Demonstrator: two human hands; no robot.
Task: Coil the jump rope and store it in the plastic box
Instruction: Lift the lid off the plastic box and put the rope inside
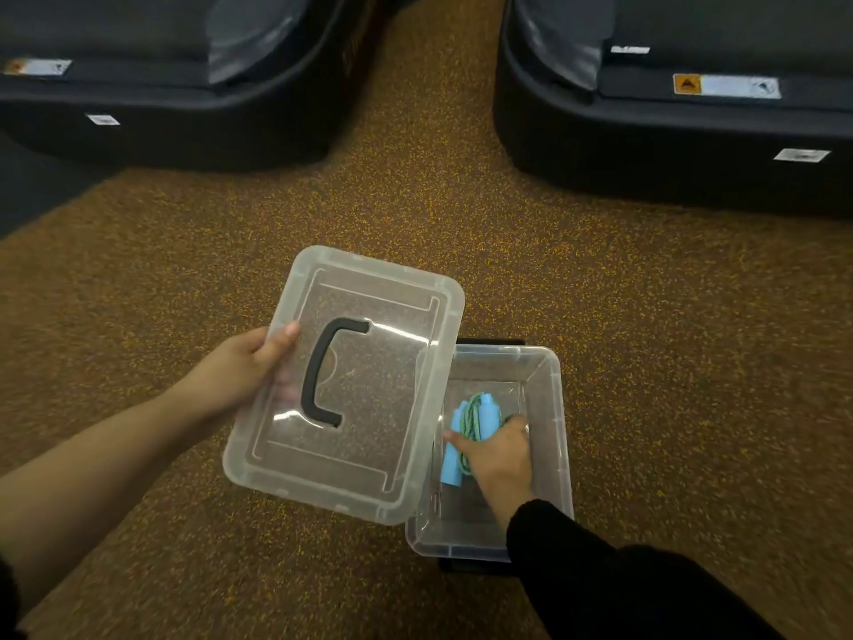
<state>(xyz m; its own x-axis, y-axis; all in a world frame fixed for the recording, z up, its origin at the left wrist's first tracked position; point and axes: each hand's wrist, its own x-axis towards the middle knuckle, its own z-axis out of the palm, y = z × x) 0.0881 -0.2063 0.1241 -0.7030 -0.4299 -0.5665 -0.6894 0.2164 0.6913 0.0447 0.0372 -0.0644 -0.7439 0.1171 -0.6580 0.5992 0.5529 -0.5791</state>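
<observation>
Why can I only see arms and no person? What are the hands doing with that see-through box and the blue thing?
The camera sits on the person's head and looks down, so you see only their arms, as if through their eyes. There is just this one picture.

The left hand holds up the clear lid, which has a black handle. The right hand, in a black sleeve, reaches into the open plastic box on the speckled brown floor. It grips the jump rope: a green cord bundled up with two blue handles. Whether the rope touches the bottom yet, I cannot tell.

The big dark shapes at the top are machines standing on the floor.
</observation>
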